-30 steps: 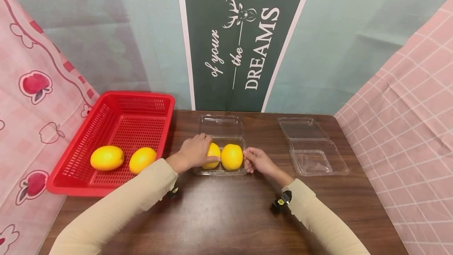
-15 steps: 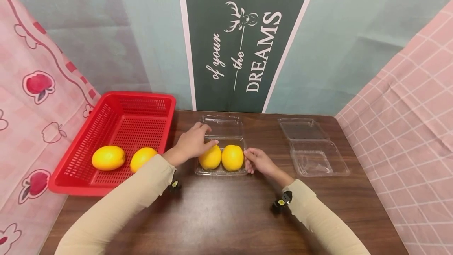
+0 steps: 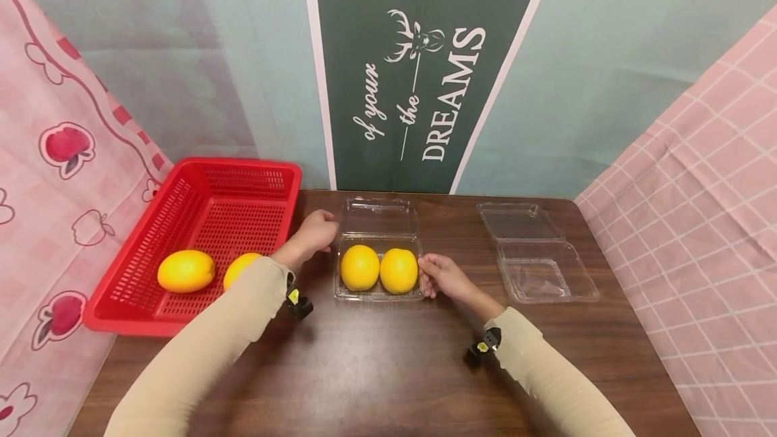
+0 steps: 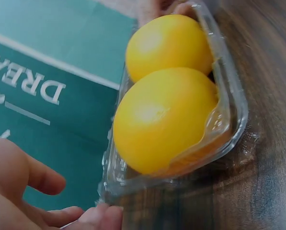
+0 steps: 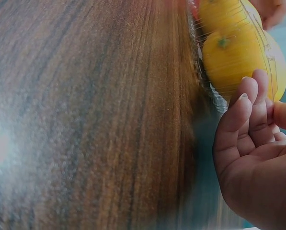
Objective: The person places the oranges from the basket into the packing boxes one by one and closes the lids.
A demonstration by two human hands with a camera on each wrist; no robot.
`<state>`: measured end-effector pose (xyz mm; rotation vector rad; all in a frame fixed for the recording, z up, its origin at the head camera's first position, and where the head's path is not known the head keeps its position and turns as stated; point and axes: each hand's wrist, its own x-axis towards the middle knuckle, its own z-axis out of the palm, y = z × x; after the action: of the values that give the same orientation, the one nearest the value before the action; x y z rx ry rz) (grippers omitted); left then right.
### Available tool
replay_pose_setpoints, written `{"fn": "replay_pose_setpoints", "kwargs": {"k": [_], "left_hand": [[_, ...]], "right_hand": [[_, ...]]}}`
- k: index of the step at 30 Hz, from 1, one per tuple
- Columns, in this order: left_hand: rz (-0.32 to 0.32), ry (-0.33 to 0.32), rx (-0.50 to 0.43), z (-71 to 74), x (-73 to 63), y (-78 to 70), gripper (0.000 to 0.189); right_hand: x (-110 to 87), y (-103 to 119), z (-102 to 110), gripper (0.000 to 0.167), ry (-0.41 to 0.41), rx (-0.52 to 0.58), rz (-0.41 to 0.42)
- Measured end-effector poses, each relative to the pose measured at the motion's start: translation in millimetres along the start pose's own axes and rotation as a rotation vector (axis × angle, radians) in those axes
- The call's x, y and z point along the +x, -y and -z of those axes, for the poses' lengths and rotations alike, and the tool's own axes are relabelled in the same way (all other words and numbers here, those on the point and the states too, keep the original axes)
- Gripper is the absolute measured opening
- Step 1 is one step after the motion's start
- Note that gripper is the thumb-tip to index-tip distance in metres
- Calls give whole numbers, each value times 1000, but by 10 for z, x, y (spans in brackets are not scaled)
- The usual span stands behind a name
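Two yellow-orange oranges (image 3: 360, 268) (image 4: 164, 120) sit side by side in the base of a clear plastic clamshell box (image 3: 378, 297), whose lid (image 3: 380, 216) is folded back toward the wall. At the box's right rim, my right hand (image 3: 446, 277) pinches the plastic edge between thumb and fingers, as the right wrist view also shows. My left hand (image 3: 317, 231) hovers just left of the box and holds nothing. In the left wrist view its thumb and fingers (image 4: 51, 179) are apart, fingertips close by the box's corner.
A red perforated basket (image 3: 243, 184) stands at the left with two more oranges (image 3: 186, 271), one partly behind my left sleeve. Another clear clamshell box (image 3: 546, 272) lies open at the right. Cloth-covered walls bound the brown wooden table (image 3: 388, 363) at the back and sides.
My left hand has let go of the left orange, lifted away past the lid and moved left off the box. My right hand has stayed at the box's right rim.
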<state>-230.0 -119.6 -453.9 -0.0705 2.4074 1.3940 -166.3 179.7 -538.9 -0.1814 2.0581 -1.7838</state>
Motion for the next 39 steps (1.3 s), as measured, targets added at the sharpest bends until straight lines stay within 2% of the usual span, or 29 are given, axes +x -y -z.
{"fn": "replay_pose_setpoints", "kwargs": {"k": [2,5,11,16,23,32,39], "left_hand": [[55,39,-108,27,22,40,46],[95,96,-187,50,43,89,43],[104,156,-202,62,29,98,54],[113,162,-184,75,11,79,66],[122,152,-196,111,26,80,72],[114,129,-224,129,67,54,73],[142,136,-266,89,139,37,71]], "right_hand": [[-1,-1,-8,32,-5,-1,-8],[-6,-5,-17,32,-20,-12,-20],[-19,-11,-44,33,-32,-35,-26],[-3,-30,-52,35,-38,-34,-32],[25,1,-14,35,-61,-81,-45],[103,125,35,42,-101,-210,-72],[216,224,56,42,-151,-221,-127]]}}
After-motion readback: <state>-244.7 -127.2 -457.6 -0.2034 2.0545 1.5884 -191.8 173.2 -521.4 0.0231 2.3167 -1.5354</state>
